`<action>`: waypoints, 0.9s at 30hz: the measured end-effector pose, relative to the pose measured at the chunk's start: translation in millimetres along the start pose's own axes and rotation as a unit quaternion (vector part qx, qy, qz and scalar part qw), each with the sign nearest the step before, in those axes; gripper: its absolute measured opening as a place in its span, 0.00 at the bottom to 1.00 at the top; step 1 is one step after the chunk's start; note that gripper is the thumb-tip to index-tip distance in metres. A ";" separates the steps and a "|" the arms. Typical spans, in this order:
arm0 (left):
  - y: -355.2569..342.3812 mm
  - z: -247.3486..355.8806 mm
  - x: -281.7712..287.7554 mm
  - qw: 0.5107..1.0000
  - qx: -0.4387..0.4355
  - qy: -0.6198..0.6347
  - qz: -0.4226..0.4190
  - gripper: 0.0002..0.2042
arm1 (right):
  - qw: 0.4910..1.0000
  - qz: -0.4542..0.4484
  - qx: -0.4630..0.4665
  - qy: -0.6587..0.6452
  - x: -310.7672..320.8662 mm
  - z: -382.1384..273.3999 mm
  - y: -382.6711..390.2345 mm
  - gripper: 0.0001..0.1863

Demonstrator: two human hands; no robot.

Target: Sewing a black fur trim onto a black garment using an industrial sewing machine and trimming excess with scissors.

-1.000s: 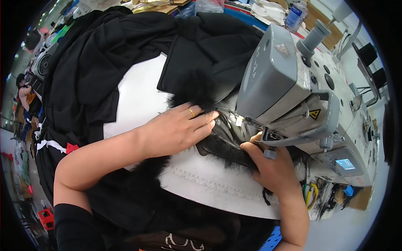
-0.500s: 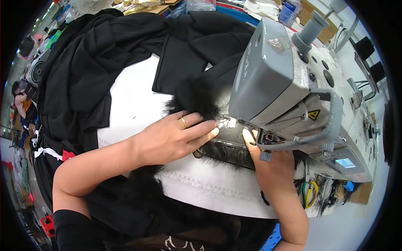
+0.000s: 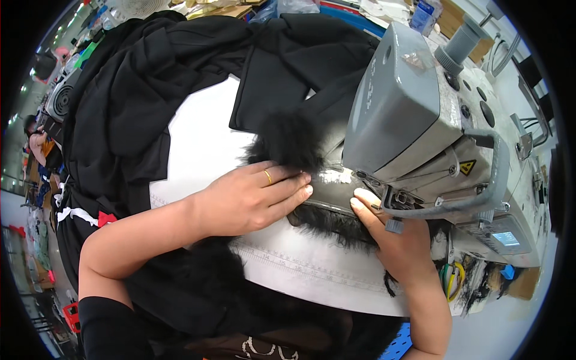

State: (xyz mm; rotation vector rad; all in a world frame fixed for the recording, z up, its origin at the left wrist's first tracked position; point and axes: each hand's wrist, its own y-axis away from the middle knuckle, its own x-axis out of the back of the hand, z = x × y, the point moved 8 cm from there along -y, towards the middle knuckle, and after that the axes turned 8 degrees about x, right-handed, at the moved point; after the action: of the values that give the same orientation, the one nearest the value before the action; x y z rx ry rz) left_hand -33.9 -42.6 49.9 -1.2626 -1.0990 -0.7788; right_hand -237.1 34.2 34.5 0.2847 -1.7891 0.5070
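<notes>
A black fur trim [image 3: 282, 141] lies bunched on the bed of a grey-and-white sewing machine [image 3: 393, 102]. From it, a fur-edged strip [image 3: 330, 225] with a smooth dark upper face runs toward the right. My left hand [image 3: 255, 198], with a gold ring, is closed on the trim, its fingertips pressed together at the inner edge. Left of the needle area, my right hand [image 3: 399, 240] has thumb and forefinger together on the strip's right end. Its other fingers are hidden under the hand and machine guard. The needle itself cannot be made out.
Black fabric [image 3: 126, 114] is heaped around the white table [image 3: 204, 126], which has a printed ruler along its near side. Yellow-handled scissors [image 3: 457, 282] lie beside the machine at right. A bottle [image 3: 425, 17] stands behind. Another person [image 3: 41, 144] sits far left.
The whole view has shifted, so the machine appears further right. Against it, both hands and the fur strip sit slightly further left and nearer me. Each hand keeps its hold.
</notes>
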 end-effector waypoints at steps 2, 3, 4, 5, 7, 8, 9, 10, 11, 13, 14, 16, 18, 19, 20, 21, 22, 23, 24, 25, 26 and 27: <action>-1.6 1.2 -0.9 1.000 -0.001 -0.006 0.005 0.22 | 0.999 0.007 -0.009 0.030 2.8 0.9 2.8 0.39; -2.4 1.1 -1.1 1.000 0.000 -0.011 0.009 0.22 | 0.999 0.007 -0.009 0.031 3.1 1.4 5.0 0.39; -3.1 1.1 -2.3 1.000 -0.001 -0.010 0.011 0.22 | 0.999 -0.021 -0.029 0.036 -1.4 5.4 9.3 0.39; -4.0 0.6 -3.5 1.000 0.000 -0.021 0.014 0.22 | 0.997 -0.049 -0.050 0.042 -5.8 9.2 12.3 0.40; -7.5 -0.3 -4.8 0.999 -0.001 -0.030 0.020 0.23 | 0.997 -0.019 -0.053 0.044 -1.9 8.8 10.0 0.40; -10.8 -1.6 -7.4 0.999 0.001 -0.033 0.001 0.23 | 0.997 0.011 -0.055 0.045 2.3 9.6 9.2 0.39; -13.9 -3.2 -10.9 0.999 0.003 -0.036 -0.019 0.24 | 0.997 0.010 -0.058 0.048 0.3 13.7 10.0 0.39; -16.0 -4.9 -11.7 0.999 0.003 -0.035 -0.017 0.24 | 0.994 0.023 -0.043 0.093 0.7 17.1 10.0 0.38; -18.1 -7.8 -17.8 0.998 0.008 -0.032 -0.047 0.24 | 0.989 0.037 -0.029 0.139 2.4 18.0 10.5 0.36; -25.1 -10.5 -22.7 0.996 -0.004 -0.047 -0.071 0.25 | 0.989 0.025 -0.064 0.130 5.0 18.9 13.8 0.34; -28.4 -12.1 -22.1 0.997 -0.005 -0.045 -0.070 0.25 | 0.988 0.014 -0.099 0.120 6.1 22.2 16.9 0.31; -33.3 -12.6 -21.3 0.996 -0.019 -0.045 -0.069 0.23 | 0.989 0.007 -0.081 0.125 10.0 23.3 22.7 0.28; -37.8 -15.8 -19.3 0.998 -0.009 -0.023 -0.063 0.23 | 0.990 0.001 -0.062 0.128 11.5 21.5 24.5 0.25; -40.2 -18.0 -17.7 0.998 0.003 -0.002 -0.057 0.22 | 0.991 -0.007 -0.068 0.118 11.5 22.6 25.1 0.22; -40.8 -18.6 -17.2 0.998 0.003 -0.002 -0.057 0.22 | 0.991 -0.015 -0.074 0.108 10.8 23.8 25.7 0.19; -40.6 -22.0 -18.9 0.997 0.021 0.013 -0.072 0.21 | 0.991 -0.016 -0.073 0.108 7.2 24.1 29.0 0.19; -41.1 -25.0 -21.1 0.995 0.039 0.028 -0.086 0.21 | 0.988 -0.003 -0.072 0.140 4.4 23.9 35.2 0.18; -42.1 -25.7 -20.9 0.995 0.040 0.030 -0.084 0.21 | 0.983 0.010 -0.070 0.171 4.8 23.2 38.4 0.18; -43.0 -29.6 -21.4 0.993 0.061 0.046 -0.089 0.21 | 0.983 0.008 -0.069 0.172 5.2 23.7 38.8 0.18; -43.1 -33.6 -21.8 0.990 0.081 0.061 -0.095 0.21 | 0.982 -0.007 -0.094 0.162 3.6 28.3 39.5 0.18; -43.3 -34.5 -22.1 0.990 0.083 0.061 -0.095 0.21 | 0.981 -0.022 -0.119 0.151 1.9 32.7 40.4 0.18; -44.3 -35.2 -20.5 0.991 0.083 0.070 -0.080 0.21 | 0.981 -0.022 -0.118 0.151 2.0 33.0 38.2 0.18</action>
State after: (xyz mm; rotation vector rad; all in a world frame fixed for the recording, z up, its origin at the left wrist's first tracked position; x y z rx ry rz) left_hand -74.2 -87.2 47.2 -0.9735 -1.1360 -0.8643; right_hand -282.7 52.0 22.2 0.0773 -1.5237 0.2845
